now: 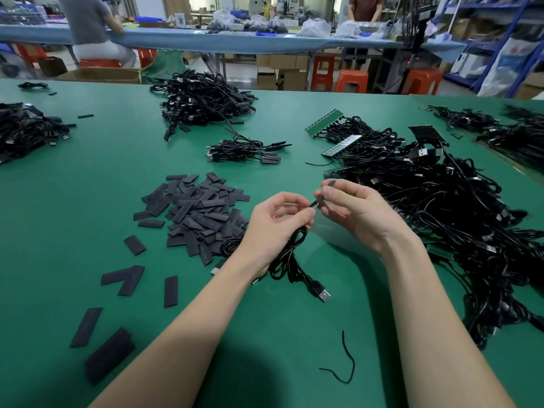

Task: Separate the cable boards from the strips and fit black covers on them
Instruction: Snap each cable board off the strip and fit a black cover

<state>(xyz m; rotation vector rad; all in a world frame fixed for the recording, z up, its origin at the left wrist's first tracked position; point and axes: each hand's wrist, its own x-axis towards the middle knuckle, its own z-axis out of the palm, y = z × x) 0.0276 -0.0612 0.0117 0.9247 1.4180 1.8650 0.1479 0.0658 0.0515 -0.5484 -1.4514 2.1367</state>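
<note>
The cable [290,257] is in your left hand [275,228], low over the green table [73,201], with its loops hanging under your palm and its metal plug [322,295] near the table top. Your left fingers are curled round the cable, and your thumb and first finger pinch it near its end. Your right hand [357,214] is just beside the left one, and its fingers and thumb pinch a small black cover [325,192] that stands tilted up. I cannot tell if the board is inside the cover. A short black string [344,363] lies on the table close to you, between your arms.

To your left lies a pile of flat black covers [194,213], with some loose ones nearer you. To your right is a big heap of cables [441,207] with green strips [323,120] at its far end. Farther off is a small bunch of cables [245,150], then a bigger pile [203,103] behind it. At the far bench a person [94,28] sits on a red stool.
</note>
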